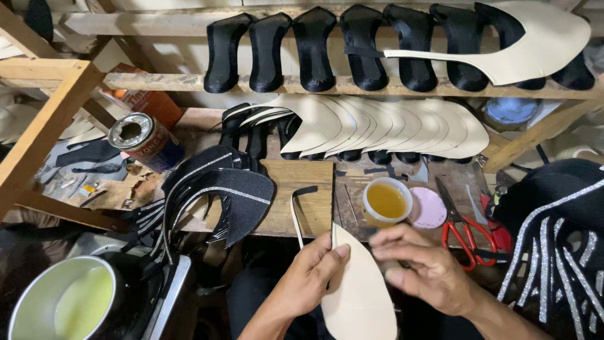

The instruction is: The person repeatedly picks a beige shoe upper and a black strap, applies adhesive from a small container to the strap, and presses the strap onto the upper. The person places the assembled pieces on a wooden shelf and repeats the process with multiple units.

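A person's left hand [313, 272] grips a cream, pointed leather shoe-upper piece [357, 296], thumb pressed on its face, just below the small cup of amber glue [386, 201] on the wooden counter [308, 189]. The right hand [425, 267], fingers loosely curled, rests beside the piece's edge; whether it holds anything cannot be told. Red-handled scissors [458, 228] lie right of the cup.
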Tool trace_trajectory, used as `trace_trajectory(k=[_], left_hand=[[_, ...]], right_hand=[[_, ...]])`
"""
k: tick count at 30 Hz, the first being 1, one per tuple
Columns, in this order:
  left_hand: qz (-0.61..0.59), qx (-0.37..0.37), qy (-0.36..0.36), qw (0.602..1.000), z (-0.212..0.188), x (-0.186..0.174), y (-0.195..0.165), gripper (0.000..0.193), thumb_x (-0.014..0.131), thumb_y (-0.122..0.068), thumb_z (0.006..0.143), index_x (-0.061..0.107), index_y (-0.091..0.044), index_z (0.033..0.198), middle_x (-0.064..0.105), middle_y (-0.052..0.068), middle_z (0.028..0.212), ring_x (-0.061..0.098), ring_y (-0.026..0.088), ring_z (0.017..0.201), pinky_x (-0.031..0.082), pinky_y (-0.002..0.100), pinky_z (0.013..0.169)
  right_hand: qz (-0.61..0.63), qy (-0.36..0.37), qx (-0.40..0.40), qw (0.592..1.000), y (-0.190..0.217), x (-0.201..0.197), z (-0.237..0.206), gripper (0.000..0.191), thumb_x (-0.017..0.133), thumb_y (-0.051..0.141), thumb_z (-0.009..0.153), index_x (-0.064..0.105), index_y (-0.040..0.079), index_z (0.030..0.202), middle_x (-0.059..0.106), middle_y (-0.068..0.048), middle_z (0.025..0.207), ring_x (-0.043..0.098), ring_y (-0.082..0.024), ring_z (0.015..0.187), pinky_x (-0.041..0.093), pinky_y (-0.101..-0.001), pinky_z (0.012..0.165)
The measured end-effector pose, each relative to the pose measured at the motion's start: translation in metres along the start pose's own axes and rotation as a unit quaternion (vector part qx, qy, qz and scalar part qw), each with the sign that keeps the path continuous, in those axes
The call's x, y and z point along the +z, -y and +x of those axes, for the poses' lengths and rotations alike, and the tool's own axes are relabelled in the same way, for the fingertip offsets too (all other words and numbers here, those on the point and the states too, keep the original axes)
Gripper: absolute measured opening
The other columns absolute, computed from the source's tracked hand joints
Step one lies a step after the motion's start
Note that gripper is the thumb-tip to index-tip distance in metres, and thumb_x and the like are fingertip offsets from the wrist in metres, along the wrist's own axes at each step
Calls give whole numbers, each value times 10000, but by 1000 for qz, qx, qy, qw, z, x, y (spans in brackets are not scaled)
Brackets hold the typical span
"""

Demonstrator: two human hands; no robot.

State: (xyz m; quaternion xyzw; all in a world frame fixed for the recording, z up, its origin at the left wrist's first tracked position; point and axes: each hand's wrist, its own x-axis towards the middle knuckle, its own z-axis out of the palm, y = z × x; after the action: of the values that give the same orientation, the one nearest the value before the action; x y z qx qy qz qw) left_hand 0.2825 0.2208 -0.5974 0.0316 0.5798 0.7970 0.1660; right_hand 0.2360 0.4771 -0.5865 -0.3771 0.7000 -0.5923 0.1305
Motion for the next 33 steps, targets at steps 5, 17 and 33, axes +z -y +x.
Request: trace_trajectory(k=[5, 17, 33], left_hand=[[-9, -40, 91, 995, 2, -2, 0, 276, 650, -183, 984, 679, -5, 1194, 737, 15, 956, 653, 65, 815, 533, 223, 726], [20, -74, 90, 993, -10, -4, -10, 270, 726, -145, 914, 731, 27, 1122, 769, 72, 951, 714, 128, 829, 570, 273, 747], [-18, -78, 93, 992, -2, 5, -5, 306, 723, -125, 906, 705, 43, 1160, 760, 79, 1000, 703, 125, 888, 562, 271, 814]], right_hand=[[124, -34, 127, 984, 2, 4, 0, 513, 748, -53, 856, 625, -8, 1352, 629, -73, 1024, 637, -139, 912, 573, -301, 786], [-493, -43, 6, 869, -33, -46, 57, 583, 861, 438, 684, 778, 37, 1101, 442, -220, 1537, 377, -466, 1415, 357, -550, 1054], [-41, 43, -28, 998, 11, -27, 8, 385, 646, -40, 817, 763, 98, 1157, 344, -236, 1612, 313, -399, 1530, 266, -578, 1239]])
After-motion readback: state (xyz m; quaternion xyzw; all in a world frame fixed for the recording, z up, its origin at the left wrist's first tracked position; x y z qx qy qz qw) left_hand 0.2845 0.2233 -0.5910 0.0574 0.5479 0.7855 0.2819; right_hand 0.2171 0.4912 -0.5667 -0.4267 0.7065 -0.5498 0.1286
